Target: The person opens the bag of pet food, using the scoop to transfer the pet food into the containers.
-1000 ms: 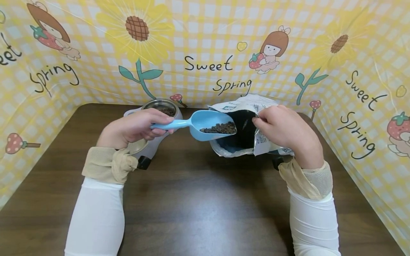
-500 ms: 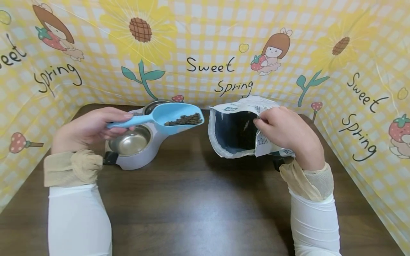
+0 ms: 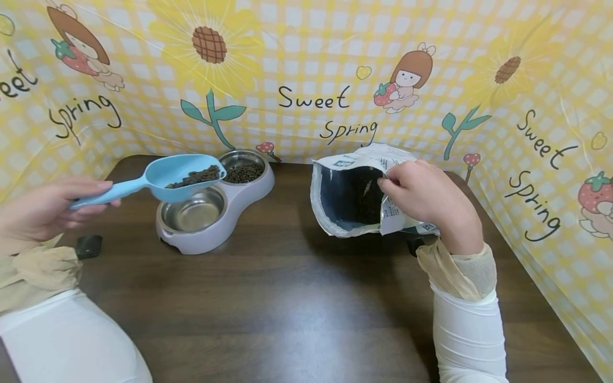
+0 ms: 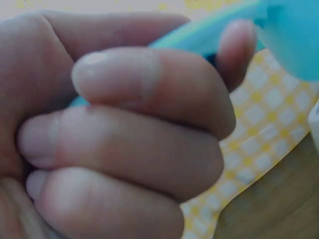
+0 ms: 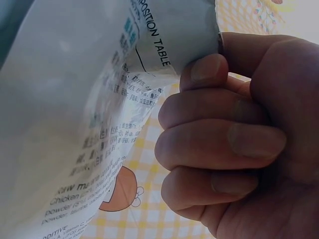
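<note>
My left hand (image 3: 57, 207) grips the handle of a light blue scoop (image 3: 165, 170), and in the left wrist view its fingers curl round that handle. Brown kibble (image 3: 198, 176) lies in the scoop, which is held level above the near bowl of a pale double pet feeder (image 3: 210, 239). That near steel bowl (image 3: 196, 213) shows a bare bottom; the far bowl (image 3: 241, 156) has kibble in it. On the right, my right hand (image 3: 426, 197) pinches the edge of an open pet food bag (image 3: 318, 210), whose dark inside faces me. Printed text covers the bag (image 5: 99, 124) in the right wrist view.
Everything stands on a dark wooden table (image 3: 287, 298). A yellow checked cloth (image 3: 297, 53) with printed flowers and figures rises behind and along both sides. Small black camera parts show by the left wrist (image 3: 89, 246) and the right wrist.
My left hand has carried the loaded scoop leftward from the bag's mouth to above the near bowl, uncovering the feeder. The right hand and the bag have stayed in place.
</note>
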Tool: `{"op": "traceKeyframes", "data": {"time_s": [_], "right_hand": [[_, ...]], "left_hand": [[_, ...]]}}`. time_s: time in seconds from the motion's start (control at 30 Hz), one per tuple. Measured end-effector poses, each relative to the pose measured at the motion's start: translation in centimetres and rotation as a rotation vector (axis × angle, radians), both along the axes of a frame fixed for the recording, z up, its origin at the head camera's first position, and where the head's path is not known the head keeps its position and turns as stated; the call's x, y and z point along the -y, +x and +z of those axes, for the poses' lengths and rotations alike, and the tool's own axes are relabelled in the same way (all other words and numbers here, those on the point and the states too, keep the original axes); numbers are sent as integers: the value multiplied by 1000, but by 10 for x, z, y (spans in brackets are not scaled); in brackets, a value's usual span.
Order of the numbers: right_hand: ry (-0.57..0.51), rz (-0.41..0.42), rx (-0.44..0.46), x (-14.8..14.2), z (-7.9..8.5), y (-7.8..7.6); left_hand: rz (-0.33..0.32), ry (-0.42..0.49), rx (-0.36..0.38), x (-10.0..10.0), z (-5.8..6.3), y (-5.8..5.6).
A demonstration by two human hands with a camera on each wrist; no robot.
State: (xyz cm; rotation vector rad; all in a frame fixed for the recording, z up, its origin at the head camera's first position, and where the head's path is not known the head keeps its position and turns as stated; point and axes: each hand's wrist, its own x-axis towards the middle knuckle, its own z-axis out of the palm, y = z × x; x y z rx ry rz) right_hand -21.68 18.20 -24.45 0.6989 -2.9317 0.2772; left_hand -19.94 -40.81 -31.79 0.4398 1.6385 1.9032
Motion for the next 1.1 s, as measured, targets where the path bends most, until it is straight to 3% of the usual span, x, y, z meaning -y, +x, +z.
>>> {"op": "traceKeyframes", "data": {"time_s": [0.17,0.37,0.6,0.73,0.83,1.1], "right_hand": [[-5,-4,2,0,-1,0],[-7,-5,10,1,0,1],[4,4,-17,-1,2,1],[6,10,-22,-2,1,1],[6,8,-14,-2,0,0],[2,9,-11,-1,-1,-1]], "left_hand": [[0,-126,-7,24,1,2],[45,-320,-41,46,9,2],[-40,-338,-23,56,12,-2],[65,-527,-113,46,11,-1],[161,-691,-141,38,12,1],[219,-847,-126,21,15,2]]}}
